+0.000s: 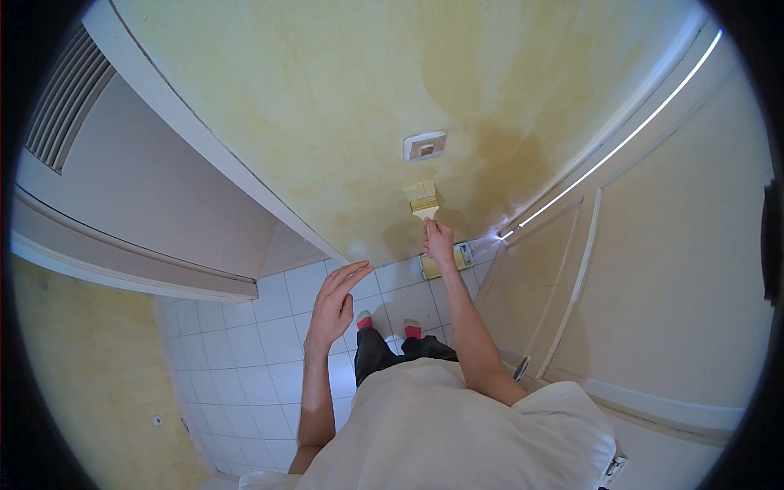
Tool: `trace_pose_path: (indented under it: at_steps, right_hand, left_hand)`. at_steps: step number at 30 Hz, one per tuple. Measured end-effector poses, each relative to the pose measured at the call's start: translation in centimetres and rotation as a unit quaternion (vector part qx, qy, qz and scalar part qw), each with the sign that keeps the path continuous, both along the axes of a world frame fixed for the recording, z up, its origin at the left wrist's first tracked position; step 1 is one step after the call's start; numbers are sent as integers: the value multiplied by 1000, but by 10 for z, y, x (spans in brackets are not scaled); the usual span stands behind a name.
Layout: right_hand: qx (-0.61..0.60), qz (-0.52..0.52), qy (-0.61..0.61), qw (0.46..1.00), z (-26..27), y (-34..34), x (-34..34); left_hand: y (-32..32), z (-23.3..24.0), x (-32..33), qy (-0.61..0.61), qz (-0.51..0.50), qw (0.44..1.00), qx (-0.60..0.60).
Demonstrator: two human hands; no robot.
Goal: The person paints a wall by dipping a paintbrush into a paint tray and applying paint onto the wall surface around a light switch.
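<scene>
My right hand [438,242] grips the pale handle of a flat paintbrush [423,199], bristles pointing up at the yellow wall [294,141]. The brush is just below a light switch plate [425,146]; whether the bristles touch the wall I cannot tell for sure. Darker, wet-looking patches and a shadow show on the wall around the brush. My left hand [334,306] is raised in front of me with nothing in it, fingers extended and thumb bent. Below my right hand, a paint tray [433,268] with yellow paint lies on the floor, partly hidden by my wrist.
A panelled door [661,263] stands close on my right, light leaking along its edge. To the left are a white door frame [196,131] and a door with a louvred vent [70,101]. White floor tiles [269,343] lie under my feet. Another yellow wall [86,367] is behind left.
</scene>
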State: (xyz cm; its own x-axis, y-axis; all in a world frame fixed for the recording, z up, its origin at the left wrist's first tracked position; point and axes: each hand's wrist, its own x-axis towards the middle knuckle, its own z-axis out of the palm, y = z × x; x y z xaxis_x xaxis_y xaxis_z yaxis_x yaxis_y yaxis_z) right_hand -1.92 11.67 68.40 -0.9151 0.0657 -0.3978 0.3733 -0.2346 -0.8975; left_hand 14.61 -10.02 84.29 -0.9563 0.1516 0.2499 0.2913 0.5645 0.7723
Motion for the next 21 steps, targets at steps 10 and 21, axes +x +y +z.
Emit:
trace_pose_path:
  at_steps: [10, 21]
  right_hand:
    - [135, 68, -26, 988, 90, 15, -14]
    - [23, 2, 103, 994, -55, 34, -10]
  left_hand:
    - [7, 0, 3, -15, -13, 1000, 8]
    - [10, -9, 8, -10, -4, 1000, 15]
